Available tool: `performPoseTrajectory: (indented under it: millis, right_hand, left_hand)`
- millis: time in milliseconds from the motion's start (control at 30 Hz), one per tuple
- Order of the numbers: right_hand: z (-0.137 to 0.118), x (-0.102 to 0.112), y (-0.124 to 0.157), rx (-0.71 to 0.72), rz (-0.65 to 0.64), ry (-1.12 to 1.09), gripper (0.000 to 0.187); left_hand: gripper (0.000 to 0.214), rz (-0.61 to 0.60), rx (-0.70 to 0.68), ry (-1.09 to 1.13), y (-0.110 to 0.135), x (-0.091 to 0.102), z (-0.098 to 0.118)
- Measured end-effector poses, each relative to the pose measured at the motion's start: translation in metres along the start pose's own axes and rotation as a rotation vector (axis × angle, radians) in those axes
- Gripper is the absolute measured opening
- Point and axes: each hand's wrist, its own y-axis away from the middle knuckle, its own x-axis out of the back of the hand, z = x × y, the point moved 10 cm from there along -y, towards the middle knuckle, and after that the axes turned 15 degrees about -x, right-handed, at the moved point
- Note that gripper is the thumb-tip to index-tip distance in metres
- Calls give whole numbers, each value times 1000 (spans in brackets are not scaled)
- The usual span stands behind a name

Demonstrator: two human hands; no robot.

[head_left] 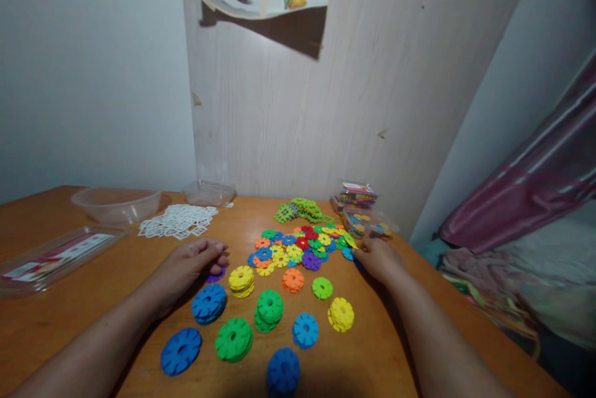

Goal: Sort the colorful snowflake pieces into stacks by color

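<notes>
My left hand (199,259) hovers at the left of the table with curled fingers, thumb against the index finger; what they hold, if anything, is hidden. A purple notched disc (215,275) lies partly hidden under it. My right hand (379,256) reaches the right edge of a mixed pile of notched discs (294,251). Its thumb is at a light blue disc (348,254), near a yellow one; the other fingers are mostly hidden. Nearer me are stacks sorted by colour: yellow (241,279), blue (208,302), green (269,305) and several others, plus an orange disc (293,280).
White lattice pieces (179,220) lie at the left, near a clear oval tub (116,204) and a clear lid (60,256) with a label. Green pieces (302,210) are heaped behind the pile. Clear boxes of colourful pieces (367,223) stand at the back right, near the table's edge.
</notes>
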Motion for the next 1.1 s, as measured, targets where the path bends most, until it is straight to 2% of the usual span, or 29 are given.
performPoseTrajectory:
  millis: [300,500,600,667,733,867,967,1100]
  right_hand:
    - [-15,15,20,49,73,57,28]
    - [-17,12,20,117,34,43,28]
    - [-13,24,18,157,96,-48,29]
    - [-13,31,21,203,70,-196,30]
    - [-14,27,25,233,-111,-409,30]
    - [-26,6,51,225,-612,-707,32]
    - [-34,-8,75,231,-865,-725,34]
    - [-43,-22,97,284,-1052,-613,33]
  left_hand:
    - [33,1,-23,7,0,0,0]
    - [32,-16,-14,33,-1,-3,1]
    - [32,-14,-19,29,0,-3,3]
    - [32,6,-17,16,1,-3,4]
    - [32,25,-14,1,2,-3,7]
    - [34,32,-14,-8,3,-4,10]
    - [35,26,-9,-9,3,-4,8]
    - [34,25,-5,-8,2,-3,6]
